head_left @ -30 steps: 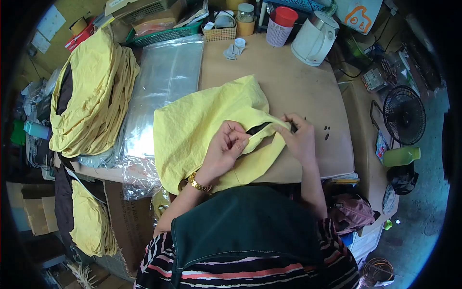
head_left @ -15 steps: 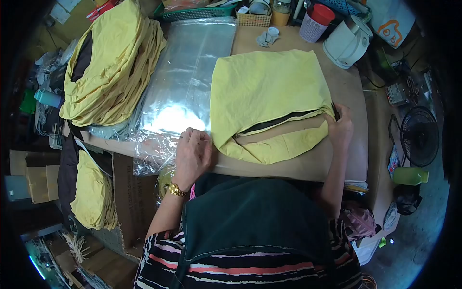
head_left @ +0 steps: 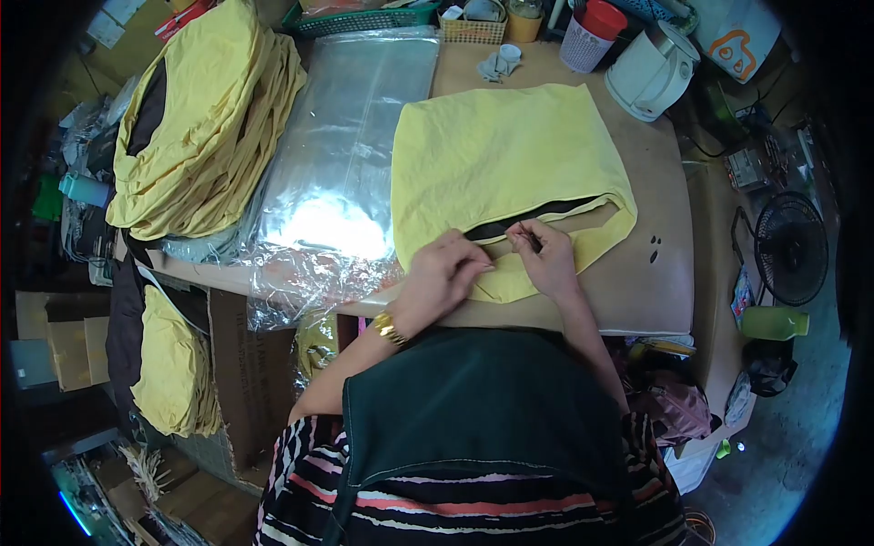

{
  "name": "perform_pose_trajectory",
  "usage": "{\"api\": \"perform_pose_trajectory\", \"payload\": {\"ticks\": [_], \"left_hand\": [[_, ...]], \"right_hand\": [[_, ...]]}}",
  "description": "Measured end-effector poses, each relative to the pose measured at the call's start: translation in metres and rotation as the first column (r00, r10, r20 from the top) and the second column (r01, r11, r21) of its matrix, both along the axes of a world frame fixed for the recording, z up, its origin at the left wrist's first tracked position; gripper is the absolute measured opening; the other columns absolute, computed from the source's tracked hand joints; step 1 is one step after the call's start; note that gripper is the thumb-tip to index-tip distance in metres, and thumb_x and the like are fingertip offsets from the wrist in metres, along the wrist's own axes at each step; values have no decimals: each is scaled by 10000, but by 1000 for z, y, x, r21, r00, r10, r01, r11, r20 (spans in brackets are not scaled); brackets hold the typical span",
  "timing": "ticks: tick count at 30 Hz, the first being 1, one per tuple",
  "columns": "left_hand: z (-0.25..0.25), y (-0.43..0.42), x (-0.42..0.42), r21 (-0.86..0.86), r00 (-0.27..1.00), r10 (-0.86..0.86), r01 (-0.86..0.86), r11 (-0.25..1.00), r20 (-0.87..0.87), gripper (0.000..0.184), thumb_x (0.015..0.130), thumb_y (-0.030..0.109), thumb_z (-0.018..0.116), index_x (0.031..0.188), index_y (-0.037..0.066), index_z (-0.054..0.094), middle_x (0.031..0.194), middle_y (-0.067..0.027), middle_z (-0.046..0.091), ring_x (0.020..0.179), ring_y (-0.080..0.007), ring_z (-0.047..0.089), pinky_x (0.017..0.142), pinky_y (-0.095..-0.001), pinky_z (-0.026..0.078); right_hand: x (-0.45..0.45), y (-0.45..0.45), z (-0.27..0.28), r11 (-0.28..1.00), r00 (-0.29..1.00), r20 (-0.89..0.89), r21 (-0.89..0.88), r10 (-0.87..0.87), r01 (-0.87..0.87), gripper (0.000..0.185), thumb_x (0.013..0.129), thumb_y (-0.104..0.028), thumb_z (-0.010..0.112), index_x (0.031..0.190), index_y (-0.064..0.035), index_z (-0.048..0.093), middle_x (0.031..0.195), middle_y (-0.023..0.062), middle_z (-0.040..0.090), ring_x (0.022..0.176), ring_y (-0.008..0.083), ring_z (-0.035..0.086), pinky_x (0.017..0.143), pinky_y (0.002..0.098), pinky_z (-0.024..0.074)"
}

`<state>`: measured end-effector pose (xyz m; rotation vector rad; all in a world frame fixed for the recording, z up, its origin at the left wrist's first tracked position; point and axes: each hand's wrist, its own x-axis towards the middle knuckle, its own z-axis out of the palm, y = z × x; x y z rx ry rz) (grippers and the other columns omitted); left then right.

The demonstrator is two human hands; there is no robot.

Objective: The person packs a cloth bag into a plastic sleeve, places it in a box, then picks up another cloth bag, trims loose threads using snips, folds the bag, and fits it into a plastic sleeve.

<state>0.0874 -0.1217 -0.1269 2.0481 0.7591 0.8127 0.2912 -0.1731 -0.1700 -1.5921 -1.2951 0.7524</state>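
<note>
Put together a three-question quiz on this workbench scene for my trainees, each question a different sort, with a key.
1. Multiple choice: where is the gold band worn?
A) right wrist
B) left wrist
C) both wrists

2. True or false: the clear plastic lies between the yellow stack and the yellow bag.

3. Fill in the blank: the left hand and right hand are by the bag's opening, whose inside looks ____ (a colour).

Key: 1. B; 2. True; 3. black.
</note>
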Motion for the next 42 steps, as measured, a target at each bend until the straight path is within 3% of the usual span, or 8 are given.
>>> {"api": "perform_pose_trajectory", "payload": {"ticks": [7, 9, 14, 26, 30, 37, 39, 42], "left_hand": [[31, 56, -178, 223, 616, 780, -750, 623, -108, 161, 822, 102, 707, 865, 0, 590, 771, -92, 587, 640, -186, 485, 590, -332, 400], [63, 47, -157, 808, 492, 860, -557, 191, 136, 209, 757, 72, 736, 904, 6, 603, 843, -110, 604, 759, -275, 554, 711, -387, 442], [39, 12, -69, 357, 956, 293, -273, 894, -3, 183, 728, 34, 710, 894, 45, 634, 842, -111, 606, 825, -303, 576, 733, -396, 467], [-27, 23, 17, 359, 921, 60, 89, 929, -386, 82, 778, 83, 676, 852, 48, 673, 871, -81, 613, 829, -282, 592, 715, -344, 493], [2, 27, -13, -221, 953, 292, -269, 937, 81, 94, 901, 84, 592, 884, 6, 642, 806, -105, 647, 732, -163, 620, 646, -285, 478], [26, 72, -140, -123, 517, 708, -760, 639, 482, 97, 900, 62, 564, 814, 19, 576, 742, -30, 548, 659, -107, 472, 607, -231, 403], [38, 53, -115, 238, 823, 484, -555, 797, 297, 64, 826, -41, 597, 879, -6, 601, 811, -48, 590, 737, -115, 541, 678, -239, 454], [38, 24, -55, 216, 996, 25, -44, 975, 91, 208, 783, -68, 638, 979, -1, 645, 956, -120, 642, 844, -248, 643, 724, -323, 519]], "right_hand": [[-3, 3, 1, 997, 985, -169, 56, -38, 48, 150, 880, -130, 653, 925, 13, 642, 723, 75, 615, 631, 102, 552, 606, 264, 453], [-4, 4, 15, 1000, 990, 144, -9, 13, -12, 141, 865, -121, 659, 922, 8, 641, 756, 86, 628, 659, 137, 585, 618, 279, 457], [-31, 2, 38, 999, 979, 201, -42, 29, -21, 134, 853, -111, 663, 923, 2, 640, 778, 98, 636, 664, 176, 596, 623, 293, 462], [-10, 3, 5, 998, 977, -206, -8, -59, 58, 97, 885, -78, 628, 926, 8, 642, 748, 2, 604, 699, 57, 544, 645, 231, 453], [-4, 1, -2, 998, 981, -184, -11, -64, 63, 103, 878, -66, 643, 951, 7, 642, 804, 6, 617, 707, 69, 543, 673, 228, 458], [-15, 2, 21, 1000, 990, 138, 8, 18, -19, 150, 804, -28, 676, 945, 3, 634, 803, 29, 540, 701, 138, 549, 630, 272, 447], [-19, 4, 15, 997, 815, 579, 82, -35, -16, 178, 784, -50, 689, 938, 8, 622, 839, 99, 509, 749, 259, 575, 628, 344, 449], [-15, 12, 18, 999, 851, 524, 47, -11, -15, 171, 791, -77, 691, 919, 9, 616, 866, 135, 511, 768, 339, 561, 648, 405, 440]]}}
